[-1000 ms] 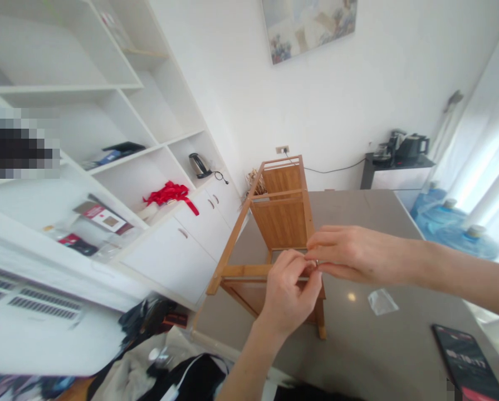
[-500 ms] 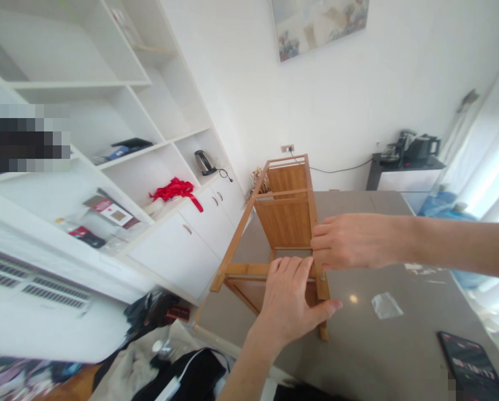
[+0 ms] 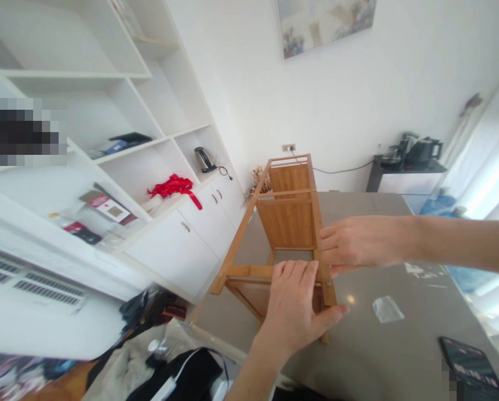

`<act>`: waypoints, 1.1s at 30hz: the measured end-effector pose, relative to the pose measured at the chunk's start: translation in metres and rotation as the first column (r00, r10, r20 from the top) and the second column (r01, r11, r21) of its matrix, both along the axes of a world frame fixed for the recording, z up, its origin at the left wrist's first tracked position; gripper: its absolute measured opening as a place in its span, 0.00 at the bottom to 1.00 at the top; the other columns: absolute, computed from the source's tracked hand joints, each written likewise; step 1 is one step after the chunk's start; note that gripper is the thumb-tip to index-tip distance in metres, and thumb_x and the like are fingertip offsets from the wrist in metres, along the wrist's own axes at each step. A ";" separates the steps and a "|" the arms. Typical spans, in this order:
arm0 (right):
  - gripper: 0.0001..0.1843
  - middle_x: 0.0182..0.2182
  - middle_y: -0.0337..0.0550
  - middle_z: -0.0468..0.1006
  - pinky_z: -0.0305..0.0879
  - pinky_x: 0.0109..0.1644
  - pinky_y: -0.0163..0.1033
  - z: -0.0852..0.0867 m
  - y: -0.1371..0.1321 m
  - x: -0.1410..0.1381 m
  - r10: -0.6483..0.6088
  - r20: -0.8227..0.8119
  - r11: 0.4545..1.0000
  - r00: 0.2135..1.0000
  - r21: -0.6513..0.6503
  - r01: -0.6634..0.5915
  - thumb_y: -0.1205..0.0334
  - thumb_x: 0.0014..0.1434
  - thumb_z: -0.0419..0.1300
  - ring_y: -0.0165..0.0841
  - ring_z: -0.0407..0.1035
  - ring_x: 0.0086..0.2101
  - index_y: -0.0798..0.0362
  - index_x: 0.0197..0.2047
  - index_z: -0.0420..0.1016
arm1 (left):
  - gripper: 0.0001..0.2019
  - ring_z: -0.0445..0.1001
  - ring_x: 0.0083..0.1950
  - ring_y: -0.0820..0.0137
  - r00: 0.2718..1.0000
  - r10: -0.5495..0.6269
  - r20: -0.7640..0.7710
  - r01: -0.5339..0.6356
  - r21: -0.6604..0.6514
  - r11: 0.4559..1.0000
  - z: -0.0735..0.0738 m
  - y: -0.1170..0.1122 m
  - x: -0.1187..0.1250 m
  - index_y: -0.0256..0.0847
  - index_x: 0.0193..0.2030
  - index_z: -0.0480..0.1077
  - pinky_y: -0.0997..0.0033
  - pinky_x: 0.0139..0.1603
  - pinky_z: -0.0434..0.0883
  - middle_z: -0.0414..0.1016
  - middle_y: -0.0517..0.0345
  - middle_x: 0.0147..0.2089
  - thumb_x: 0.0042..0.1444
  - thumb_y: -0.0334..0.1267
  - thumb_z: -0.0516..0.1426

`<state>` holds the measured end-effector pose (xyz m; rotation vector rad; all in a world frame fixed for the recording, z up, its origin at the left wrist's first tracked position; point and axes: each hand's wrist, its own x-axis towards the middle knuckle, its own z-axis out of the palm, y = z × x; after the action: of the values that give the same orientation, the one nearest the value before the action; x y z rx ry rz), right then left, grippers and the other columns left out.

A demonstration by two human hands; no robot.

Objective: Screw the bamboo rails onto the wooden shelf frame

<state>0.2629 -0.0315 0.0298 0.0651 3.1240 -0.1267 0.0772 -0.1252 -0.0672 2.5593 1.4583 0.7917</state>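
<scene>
Parted since a second ago, when their fingertips met, my left hand (image 3: 289,309) and right hand (image 3: 352,245) are now at the near right corner of the wooden rack (image 3: 286,223), mid-frame on the counter (image 3: 366,356). Left fingers lie open over the near crossbar (image 3: 249,271), thumb spread; right fingers bend against the side rail (image 3: 317,211), and I cannot tell whether they grip anything. Lower right lie a clear packet (image 3: 388,309) and a phone (image 3: 475,365).
</scene>
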 end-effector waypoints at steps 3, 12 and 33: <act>0.15 0.32 0.45 0.77 0.58 0.43 0.40 -0.005 -0.001 0.002 -0.032 -0.036 0.998 0.999 -0.051 0.030 0.59 0.67 0.49 0.35 0.66 0.38 0.54 0.34 0.73 | 0.30 0.68 0.46 0.57 1.000 0.001 0.011 -0.001 0.022 1.000 -0.001 0.000 -0.001 0.38 0.49 0.67 0.54 0.49 0.61 0.72 0.48 0.44 0.52 0.63 0.55; 0.16 0.30 0.44 0.76 0.55 0.36 0.39 -0.004 -0.026 0.001 -0.297 0.018 0.949 0.955 -0.107 0.297 0.59 0.68 0.48 0.32 0.65 0.31 0.55 0.32 0.70 | 0.32 0.69 0.46 0.56 1.000 -0.006 0.028 0.005 0.034 0.999 -0.004 0.000 -0.003 0.38 0.51 0.66 0.53 0.48 0.61 0.73 0.48 0.44 0.53 0.64 0.54; 0.17 0.26 0.37 0.74 0.60 0.31 0.34 -0.035 -0.060 0.003 -0.845 -0.036 0.367 0.534 -0.765 0.529 0.47 0.58 0.57 0.29 0.67 0.28 0.52 0.33 0.74 | 0.31 0.68 0.47 0.57 1.000 -0.003 -0.021 0.005 0.093 0.996 -0.005 -0.005 -0.006 0.38 0.50 0.68 0.54 0.49 0.62 0.72 0.49 0.44 0.52 0.65 0.53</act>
<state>0.2658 -0.0910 -0.0051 1.6028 2.8513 -1.4777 0.0710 -0.1302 -0.0726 2.6453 1.4547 0.8550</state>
